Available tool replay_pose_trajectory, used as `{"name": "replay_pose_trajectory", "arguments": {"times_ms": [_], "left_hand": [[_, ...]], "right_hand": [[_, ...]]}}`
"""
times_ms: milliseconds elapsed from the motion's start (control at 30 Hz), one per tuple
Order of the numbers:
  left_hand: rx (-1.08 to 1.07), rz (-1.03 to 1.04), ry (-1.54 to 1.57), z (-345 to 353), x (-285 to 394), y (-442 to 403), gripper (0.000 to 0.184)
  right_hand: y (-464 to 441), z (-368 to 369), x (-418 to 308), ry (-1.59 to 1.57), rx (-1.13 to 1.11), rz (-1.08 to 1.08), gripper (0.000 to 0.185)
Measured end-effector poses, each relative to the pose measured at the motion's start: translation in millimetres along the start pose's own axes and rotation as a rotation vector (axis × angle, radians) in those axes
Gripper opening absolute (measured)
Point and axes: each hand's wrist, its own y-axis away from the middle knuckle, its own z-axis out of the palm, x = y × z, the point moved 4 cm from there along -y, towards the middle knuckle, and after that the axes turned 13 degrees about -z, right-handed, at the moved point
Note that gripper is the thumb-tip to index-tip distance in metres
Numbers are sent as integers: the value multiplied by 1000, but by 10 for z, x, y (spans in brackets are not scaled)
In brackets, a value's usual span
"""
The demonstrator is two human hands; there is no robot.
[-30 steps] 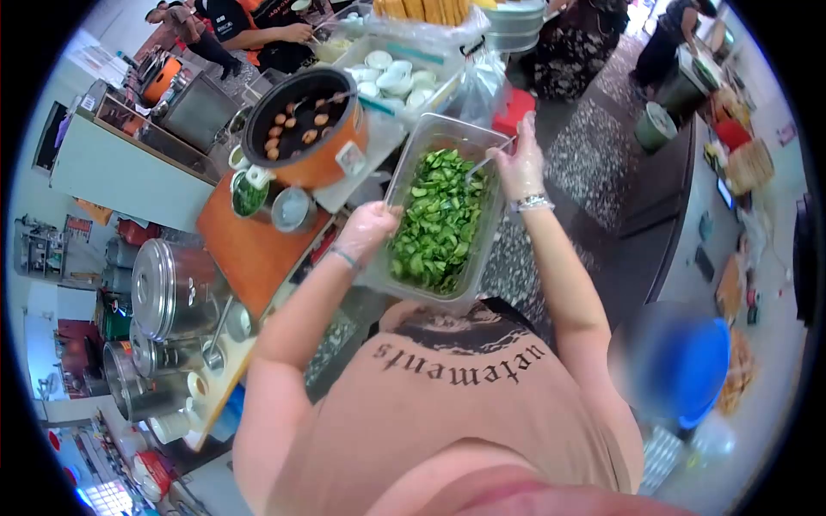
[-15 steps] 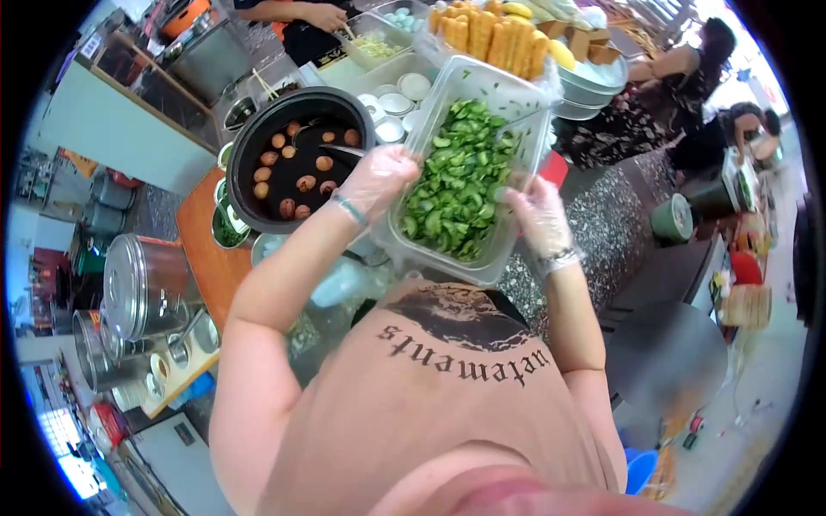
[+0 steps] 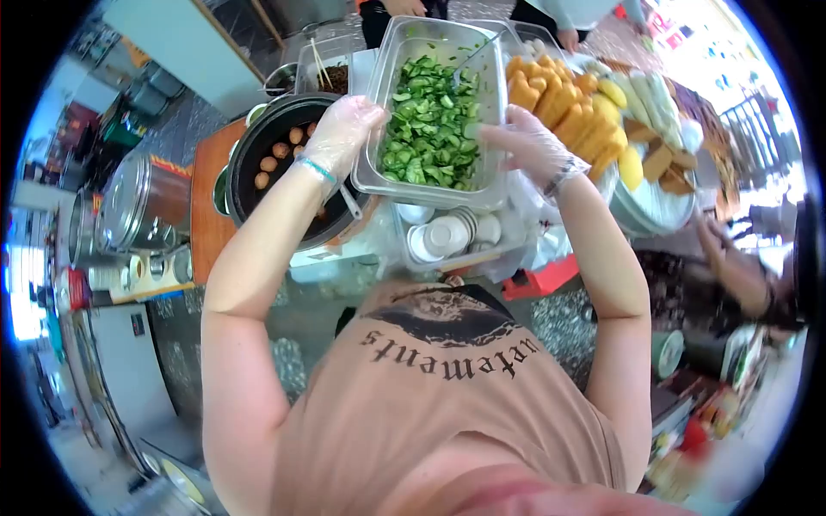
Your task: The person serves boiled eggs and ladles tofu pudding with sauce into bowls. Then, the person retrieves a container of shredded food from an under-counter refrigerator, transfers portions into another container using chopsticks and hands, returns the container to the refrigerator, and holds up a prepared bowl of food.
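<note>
A clear rectangular plastic tub [image 3: 430, 196] of chopped green cucumber [image 3: 430, 129], a metal spoon [image 3: 476, 57] leaning in it, is in front of the person, above the counter's edge. The left gloved hand [image 3: 342, 133] pinches its near-left rim; the right gloved hand [image 3: 527, 148], blurred, grips the opposite wall, thumb over the rim. I'd call this step steadying the load; any shift calls for level hands, clear of the black round pot of brown eggs [image 3: 243, 185], the white bowls [image 3: 446, 236] and the golden fried dough sticks [image 3: 559, 103].

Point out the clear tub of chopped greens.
The clear tub is at the upper centre of the head view, between the left hand and right hand, just right of the dark pot.
</note>
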Motion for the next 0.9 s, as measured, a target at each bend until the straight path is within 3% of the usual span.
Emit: {"name": "replay_pose_trajectory", "arguments": {"times_ms": [100, 167, 233, 300, 367, 433, 500, 533, 567, 600, 700, 767, 900], "left_hand": [[191, 6, -20, -126, -23, -291, 21], [229, 35, -205, -253, -23, -464, 24], [309, 51, -249, -350, 6, -609, 32], [300, 97, -632, -493, 107, -824, 39], [312, 151, -528, -695, -22, -1199, 43], [301, 73, -492, -804, 3, -1397, 42], [246, 78, -502, -959, 11, -1553, 48], [225, -22, -396, -1015, 20, -1571, 50], [203, -122, -290, -1074, 31, -1581, 52], [318, -47, -507, -1145, 149, -1477, 54], [487, 160, -354, -1300, 308, -870, 41], [495, 344, -253, -1397, 234, -312, 32], [735, 264, -227, -1704, -132, 760, 26]], "right_hand": [[-577, -27, 269, 268, -129, -14, 44], [-907, 21, 347, 222, -112, -2, 42], [-1182, 59, 308, 235, -35, -8, 22], [-1412, 109, 297, 184, -28, 49, 23], [-1741, 114, 288, 434, -42, -112, 25], [-2404, 116, 903, 448, -196, -210, 30], [-2526, 227, 604, 980, -357, -370, 28], [-2546, 285, 447, 1264, -410, -510, 28], [-2605, 319, 385, 1268, -416, -506, 28], [-2680, 346, 355, 1292, -420, -482, 30], [-2971, 451, 469, 1350, -423, -404, 37], [-3138, 403, 741, 1114, -304, -356, 38], [-3316, 410, 1057, 1000, -332, -217, 39]]}}
